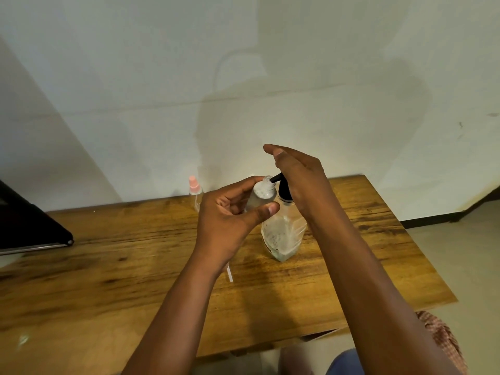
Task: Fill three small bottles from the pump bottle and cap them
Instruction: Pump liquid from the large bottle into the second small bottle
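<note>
My left hand [230, 215] grips a small clear bottle [261, 194], uncapped, with its open neck held right at the black spout of the pump bottle [282, 231]. The pump bottle is clear with a black pump head and stands on the wooden table [108, 266]. My right hand [297, 177] lies flat on top of the pump head, fingers stretched out to the left. A second small bottle with a pink cap [195, 192] stands upright at the table's far edge, left of my hands. Foamy liquid shows inside both clear bottles.
A thin white strip [230, 274] lies on the table just under my left wrist. A black object with a metal edge [32, 228] juts in from the left. A pale wall rises right behind the table; the table's right edge drops to the floor.
</note>
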